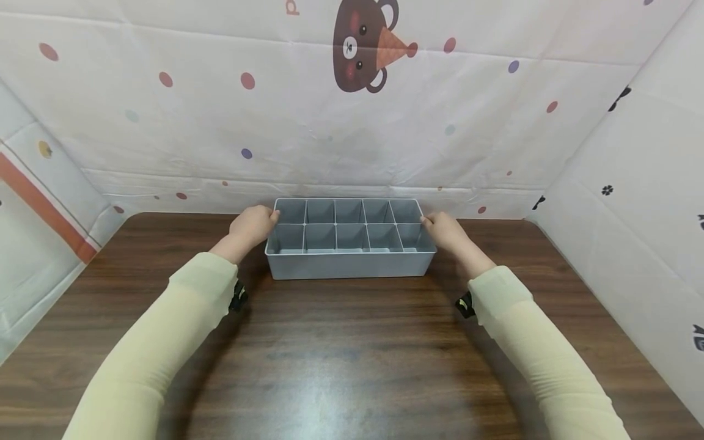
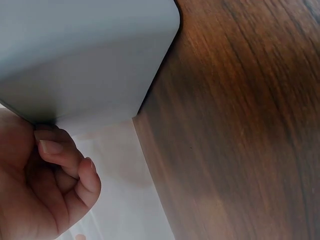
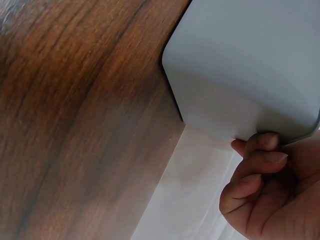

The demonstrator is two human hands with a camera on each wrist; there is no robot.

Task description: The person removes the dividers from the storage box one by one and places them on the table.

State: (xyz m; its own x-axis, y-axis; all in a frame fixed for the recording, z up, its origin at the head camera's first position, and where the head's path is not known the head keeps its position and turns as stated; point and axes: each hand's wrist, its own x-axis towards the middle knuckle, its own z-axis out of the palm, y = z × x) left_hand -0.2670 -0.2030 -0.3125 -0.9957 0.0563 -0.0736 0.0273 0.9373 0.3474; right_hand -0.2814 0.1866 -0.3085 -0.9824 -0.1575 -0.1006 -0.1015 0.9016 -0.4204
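A grey divided organizer box (image 1: 352,265) sits at the back of the wooden table, its two rows of square compartments facing up with nothing in them. At its left end my left hand (image 1: 253,225) pinches the rim, thumb over the edge. My right hand (image 1: 447,232) grips the opposite rim in the same way. In the left wrist view, the curled fingers of the left hand (image 2: 50,175) meet the box's outer wall (image 2: 90,75). The right wrist view shows the right hand's (image 3: 275,187) bent fingers against the other end wall (image 3: 240,75).
Dark wood table (image 1: 330,342) stretches in front of the box and to both sides. Behind it hangs a white sheet (image 1: 308,134) with dots and a bear print. More white printed sheeting (image 1: 632,201) encloses the right side, and a similar sheet (image 1: 44,244) the left.
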